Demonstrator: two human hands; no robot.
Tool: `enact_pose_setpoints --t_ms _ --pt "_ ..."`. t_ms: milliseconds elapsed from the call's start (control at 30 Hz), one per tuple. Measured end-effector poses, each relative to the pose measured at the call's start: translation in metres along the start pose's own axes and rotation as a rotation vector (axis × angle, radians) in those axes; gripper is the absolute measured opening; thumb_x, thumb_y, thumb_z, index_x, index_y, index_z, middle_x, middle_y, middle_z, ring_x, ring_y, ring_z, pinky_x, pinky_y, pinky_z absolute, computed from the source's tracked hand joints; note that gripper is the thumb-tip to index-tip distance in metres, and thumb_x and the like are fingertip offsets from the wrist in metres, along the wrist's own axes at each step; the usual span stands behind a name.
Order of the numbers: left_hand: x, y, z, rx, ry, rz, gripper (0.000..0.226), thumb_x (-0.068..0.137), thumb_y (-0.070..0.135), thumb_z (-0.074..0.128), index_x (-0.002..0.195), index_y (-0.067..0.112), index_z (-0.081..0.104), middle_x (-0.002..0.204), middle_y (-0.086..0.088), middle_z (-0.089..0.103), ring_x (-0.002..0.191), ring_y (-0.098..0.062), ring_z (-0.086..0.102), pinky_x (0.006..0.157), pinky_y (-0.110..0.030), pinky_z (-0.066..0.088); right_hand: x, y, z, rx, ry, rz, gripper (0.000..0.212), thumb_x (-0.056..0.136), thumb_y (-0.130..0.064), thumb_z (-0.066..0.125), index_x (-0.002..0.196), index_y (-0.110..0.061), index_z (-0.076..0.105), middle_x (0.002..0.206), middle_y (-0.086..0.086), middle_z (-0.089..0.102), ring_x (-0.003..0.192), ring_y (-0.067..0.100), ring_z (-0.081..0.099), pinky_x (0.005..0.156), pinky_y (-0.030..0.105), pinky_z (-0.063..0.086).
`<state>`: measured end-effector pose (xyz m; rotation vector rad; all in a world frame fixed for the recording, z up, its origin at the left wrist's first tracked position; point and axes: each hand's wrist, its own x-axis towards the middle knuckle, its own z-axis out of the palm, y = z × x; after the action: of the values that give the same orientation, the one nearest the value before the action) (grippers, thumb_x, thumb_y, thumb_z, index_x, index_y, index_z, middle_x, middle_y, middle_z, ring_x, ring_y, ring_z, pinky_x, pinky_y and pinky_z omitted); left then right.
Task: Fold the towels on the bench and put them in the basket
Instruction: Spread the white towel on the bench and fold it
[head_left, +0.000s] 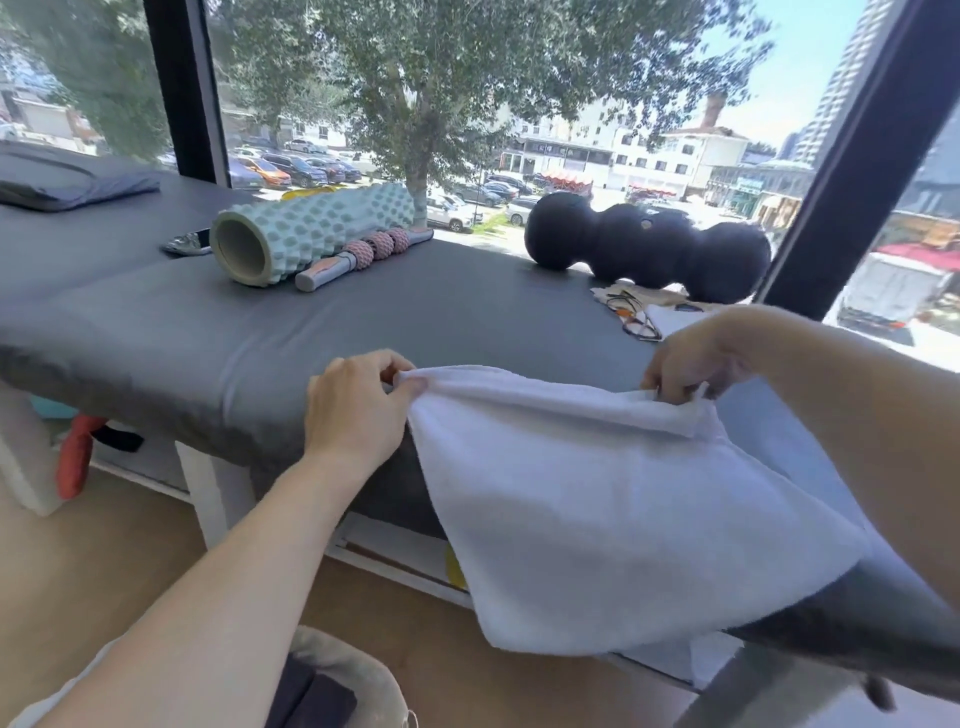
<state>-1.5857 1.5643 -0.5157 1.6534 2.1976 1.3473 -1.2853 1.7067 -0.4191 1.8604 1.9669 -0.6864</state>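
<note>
My left hand (358, 410) pinches the upper left corner of the white towel (623, 514), thumb and fingers curled on the cloth. My right hand (691, 364) grips the upper right corner, fingers curled round a bunched edge. The towel is in the lower right of the frame, its top edge raised between my hands and folded over, the rest draped down over the near edge of the grey desk (363, 322). In the upper middle of the frame a pale green foam roller (306, 234) lies on the desk, with a pink massage stick (363, 254) touching its side. To the upper right sits a black knobbed roller (649, 249). At the bottom edge, left of centre, I see the rim of a grey basket (358, 670).
</note>
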Motion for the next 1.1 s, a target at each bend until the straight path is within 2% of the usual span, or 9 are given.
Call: enact_pose_setpoints --t_ms 167,267,400,533,667,767,833,967,1100 --pt "0.014 0.025 0.024 -0.041 -0.14 0.016 0.008 0.089 0.036 0.07 0.09 0.029 0.073 0.083 0.012 0.068 0.093 -0.023 0.065 0.092 -0.04 0.049 -0.031 0.051 0.011 0.109 -0.011 0.006 0.045 0.065 -0.003 0.065 0.104 -0.024 0.072 0.087 0.003 0.066 0.071 0.014 0.057 0.057 0.022 0.045" --pt "0.022 0.034 0.038 -0.023 -0.162 -0.001 0.007 0.088 0.034 0.07 0.091 0.028 0.073 0.086 0.013 0.069 0.093 -0.02 0.064 0.084 -0.034 0.048 -0.038 0.071 0.021 0.132 0.03 0.011 0.008 0.083 -0.015 0.076 0.088 -0.019 0.073 0.078 0.001 0.064 0.072 0.016 0.055 0.061 0.025 0.042" --pt "0.034 0.037 0.051 0.029 -0.202 -0.057 0.007 0.091 0.033 0.068 0.097 0.031 0.071 0.1 0.01 0.068 0.103 -0.021 0.063 0.098 -0.042 0.047 -0.031 0.095 0.037 0.407 0.216 -0.047 0.024 0.086 -0.03 0.077 0.077 -0.014 0.063 0.072 0.005 0.055 0.069 0.02 0.049 0.058 0.028 0.033" --pt "0.054 0.046 0.063 0.131 -0.215 -0.075 0.016 0.097 0.028 0.059 0.112 0.031 0.064 0.125 0.005 0.066 0.116 -0.025 0.059 0.092 -0.036 0.043 -0.007 0.103 0.051 0.711 0.602 -0.082 0.022 0.089 -0.027 0.076 0.081 -0.016 0.058 0.077 0.004 0.061 0.067 0.02 0.056 0.057 0.027 0.038" --pt "0.073 0.062 0.083 0.26 -0.21 -0.079 0.028 0.102 0.02 0.049 0.127 0.027 0.057 0.133 0.0 0.061 0.124 -0.028 0.055 0.096 -0.037 0.039 0.018 0.098 0.054 0.75 0.74 -0.066 0.012 0.093 -0.027 0.07 0.091 -0.015 0.067 0.089 0.005 0.066 0.079 0.021 0.057 0.066 0.027 0.043" --pt "0.089 0.072 0.099 0.352 -0.213 -0.093 0.034 0.099 0.013 0.044 0.128 0.029 0.054 0.132 -0.005 0.06 0.125 -0.029 0.054 0.098 -0.04 0.042 0.04 0.093 0.046 0.673 0.754 0.013 0.011 0.094 -0.031 0.063 0.091 -0.02 0.065 0.097 0.001 0.066 0.099 0.026 0.062 0.092 0.036 0.049" --pt "0.096 0.077 0.109 0.389 -0.186 -0.078 0.038 0.098 0.008 0.04 0.128 0.027 0.053 0.13 -0.007 0.06 0.124 -0.029 0.053 0.097 -0.04 0.042 0.048 0.084 0.044 0.56 0.788 0.072 0.01 0.096 -0.031 0.054 0.097 -0.024 0.061 0.1 -0.003 0.06 0.111 0.028 0.06 0.102 0.042 0.044" --pt "0.102 0.07 0.125 0.272 -0.107 -0.003 0.041 0.095 0.005 0.041 0.128 0.026 0.054 0.129 -0.004 0.062 0.12 -0.03 0.055 0.092 -0.039 0.041 0.053 0.079 0.054 0.495 0.936 -0.005 0.019 0.101 -0.027 0.043 0.113 -0.03 0.057 0.098 -0.004 0.057 0.104 0.028 0.054 0.098 0.041 0.042" --pt "0.104 0.056 0.131 0.075 0.01 0.037 0.013 0.095 0.024 0.058 0.108 0.022 0.06 0.118 -0.002 0.062 0.11 -0.03 0.058 0.086 -0.039 0.044 0.054 0.078 0.056 0.483 1.024 -0.069 0.011 0.092 -0.04 0.059 0.096 -0.031 0.064 0.102 -0.004 0.065 0.104 0.024 0.057 0.093 0.042 0.046"
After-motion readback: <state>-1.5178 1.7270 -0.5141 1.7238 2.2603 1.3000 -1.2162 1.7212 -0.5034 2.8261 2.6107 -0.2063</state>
